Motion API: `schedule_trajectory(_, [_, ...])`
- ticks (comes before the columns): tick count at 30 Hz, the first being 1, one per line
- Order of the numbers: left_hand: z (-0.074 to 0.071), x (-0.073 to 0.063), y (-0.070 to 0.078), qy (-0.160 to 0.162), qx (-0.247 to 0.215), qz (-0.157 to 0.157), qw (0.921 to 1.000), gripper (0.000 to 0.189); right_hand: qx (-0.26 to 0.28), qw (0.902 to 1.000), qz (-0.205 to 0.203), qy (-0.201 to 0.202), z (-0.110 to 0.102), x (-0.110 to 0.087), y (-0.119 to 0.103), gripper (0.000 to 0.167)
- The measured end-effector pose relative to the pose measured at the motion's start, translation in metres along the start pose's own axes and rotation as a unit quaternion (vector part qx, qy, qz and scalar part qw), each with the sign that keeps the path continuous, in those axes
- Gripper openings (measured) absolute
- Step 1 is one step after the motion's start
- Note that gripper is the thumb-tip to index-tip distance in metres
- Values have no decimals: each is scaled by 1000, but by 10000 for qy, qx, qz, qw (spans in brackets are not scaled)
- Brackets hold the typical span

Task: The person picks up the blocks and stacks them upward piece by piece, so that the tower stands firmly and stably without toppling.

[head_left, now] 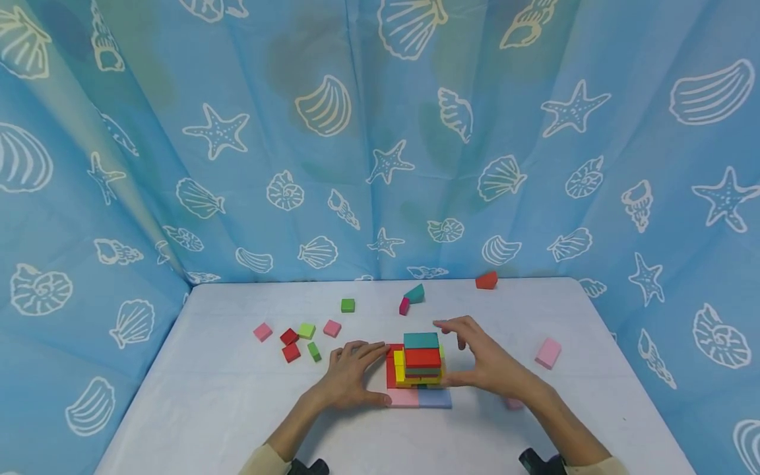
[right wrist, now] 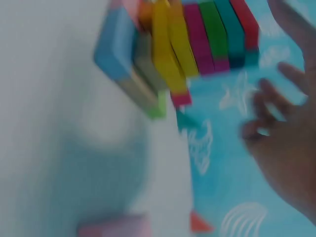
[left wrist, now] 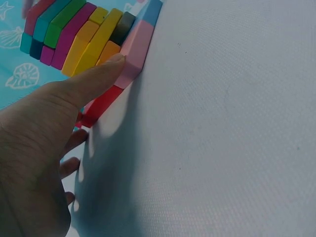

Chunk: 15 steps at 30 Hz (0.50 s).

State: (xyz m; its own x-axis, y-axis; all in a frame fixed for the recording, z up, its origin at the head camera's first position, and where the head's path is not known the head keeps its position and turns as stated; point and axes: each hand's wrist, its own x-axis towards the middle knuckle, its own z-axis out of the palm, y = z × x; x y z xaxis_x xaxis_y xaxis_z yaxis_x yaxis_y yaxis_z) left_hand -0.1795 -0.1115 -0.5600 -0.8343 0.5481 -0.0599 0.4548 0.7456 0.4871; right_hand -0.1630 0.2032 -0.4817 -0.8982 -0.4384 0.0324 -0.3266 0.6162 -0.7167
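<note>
A many-coloured tower of wooden blocks (head_left: 422, 358) rises from a flat base, with pink (head_left: 404, 398) and blue (head_left: 435, 398) blocks along its near edge and red on its left. Its layers show yellow, magenta, green, teal and red in both wrist views. At the base's left side is my left hand (head_left: 355, 377), its thumb (left wrist: 96, 79) against the pink block and its other fingers loosely extended, partly hidden. My right hand (head_left: 489, 359) is spread beside the tower's right side, thumb apart from fingers, holding nothing; the right wrist view is blurred.
Left of the tower lie several loose red, pink and green blocks (head_left: 307, 330). Behind it are a teal block (head_left: 415, 293) and a magenta one (head_left: 404, 306). A red block (head_left: 487, 280) is near the back edge, and a pink block (head_left: 548, 353) lies to the right.
</note>
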Motion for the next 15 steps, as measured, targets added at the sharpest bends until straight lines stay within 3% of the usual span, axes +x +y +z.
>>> schedule_trajectory(3, [-1,0,1,1,4,-32,10000,100,210,9982,398,-407,0,1,20,99])
schedule_trajectory(8, [-2,-1,1,-20,-14,-48,10000,100,39,9937,569,-961,19,0,51,100])
schedule_trajectory(15, [-1,-1,1,-4,-86,12,10000,99,-311,9916,633,-1084,33,1,58,101])
